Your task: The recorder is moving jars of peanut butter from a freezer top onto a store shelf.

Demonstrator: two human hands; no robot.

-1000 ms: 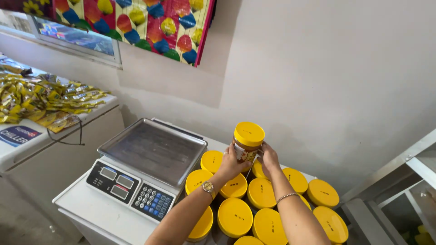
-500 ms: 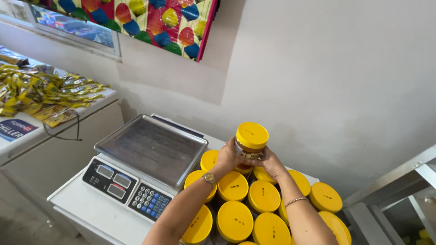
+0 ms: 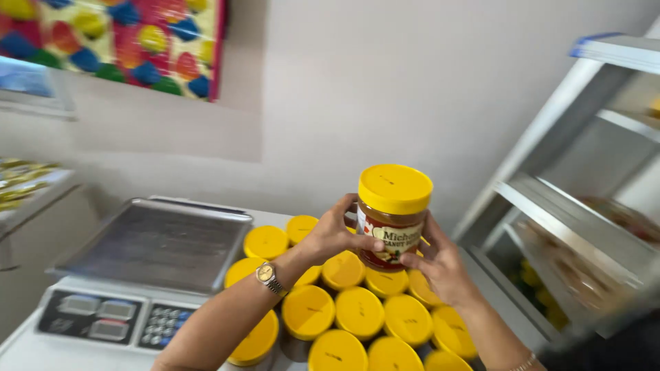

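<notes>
- The jar (image 3: 392,218) sits between both hands, lifted clear above the other jars; it has a yellow screw lid, a clear wall showing brown spread inside, and a red and white label round the belly.
- The left hand (image 3: 335,235) wraps the jar's left side, thumb across the label front, fingers curled behind; this grip is closed on the jar.
- The right hand (image 3: 440,264) cups the lower right side and base, fingertips on the label; this grip too is closed on the jar.
- Judged by its fill, the jar looks fairly heavy for its size, stiff-walled, smooth and a bit slippery; the labelled belly or the base is the safest hold, not the lid.
- Whether the wall is glass or plastic I cannot tell, so it may be breakable.
- Just below the grip stands a packed cluster of like jars (image 3: 357,312), all lidded in yellow, contents hidden from above.
- A wristwatch (image 3: 268,276) sits on the left wrist, a thin bracelet (image 3: 524,362) on the right.
- Left of the grip, a weighing scale (image 3: 155,244) with a bare steel pan and keypad rests on the white tabletop (image 3: 20,350).
- Right of the grip, metal shelving (image 3: 570,213), blurred.
- Up and left of the grip, a colourful sheet (image 3: 117,41) hangs on the wall.
</notes>
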